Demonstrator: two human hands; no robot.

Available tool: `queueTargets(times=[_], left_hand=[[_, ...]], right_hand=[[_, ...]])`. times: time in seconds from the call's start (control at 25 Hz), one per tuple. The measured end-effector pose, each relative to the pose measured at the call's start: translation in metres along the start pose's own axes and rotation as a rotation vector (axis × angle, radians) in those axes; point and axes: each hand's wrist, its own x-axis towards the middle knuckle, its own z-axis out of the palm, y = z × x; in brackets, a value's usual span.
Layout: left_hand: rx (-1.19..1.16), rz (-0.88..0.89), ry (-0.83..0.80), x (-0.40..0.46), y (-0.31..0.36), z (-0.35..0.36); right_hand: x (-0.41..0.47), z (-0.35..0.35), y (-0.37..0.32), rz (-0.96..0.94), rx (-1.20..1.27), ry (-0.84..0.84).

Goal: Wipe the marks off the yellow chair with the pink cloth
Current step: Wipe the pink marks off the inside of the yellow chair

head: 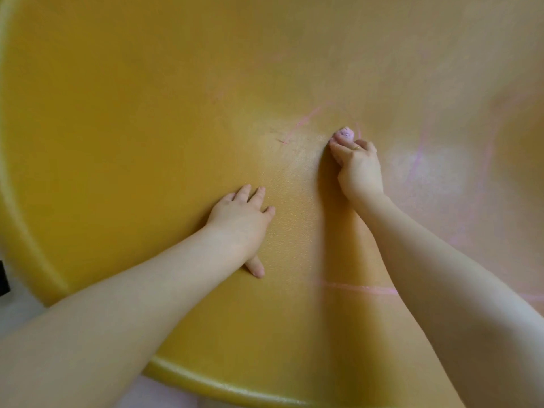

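Note:
The yellow chair (132, 119) fills almost the whole view, its textured seat seen from close above. Pink marks run across it: a slanted streak (303, 120) near the middle, a horizontal line (362, 288) low on the right, and fainter smears on the right side. My right hand (357, 169) grips a small wad of the pink cloth (345, 134) with curled fingers and presses it on the seat just right of the slanted streak. Only the cloth's tip shows past the fingers. My left hand (243, 219) rests flat on the seat, fingers spread.
The chair's rounded rim (223, 387) curves along the bottom and up the left side. A strip of pale floor (17, 310) shows at the lower left, with a dark object (3, 276) at the left edge.

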Motion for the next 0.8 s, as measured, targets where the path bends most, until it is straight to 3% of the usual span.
queueTargets(times=[0.36,0.48,0.6,0.68,0.8], left_hand=[[-0.005,0.034,-0.031,-0.003,0.003,0.000],[0.006,0.063,-0.049,-0.005,0.005,0.000],[0.031,0.066,-0.088,-0.007,0.007,0.000],[0.056,0.062,-0.110,-0.007,0.006,-0.001],[0.105,0.067,-0.127,-0.007,0.007,0.000]], right_hand=[[-0.141,-0.028,-0.046,-0.417,0.258,-0.287],[-0.112,-0.030,-0.036,-0.486,0.119,-0.214],[-0.069,-0.025,-0.027,-0.152,-0.004,-0.103],[-0.063,-0.024,-0.039,0.067,0.045,-0.187],[-0.098,-0.036,-0.062,0.067,0.180,-0.308]])
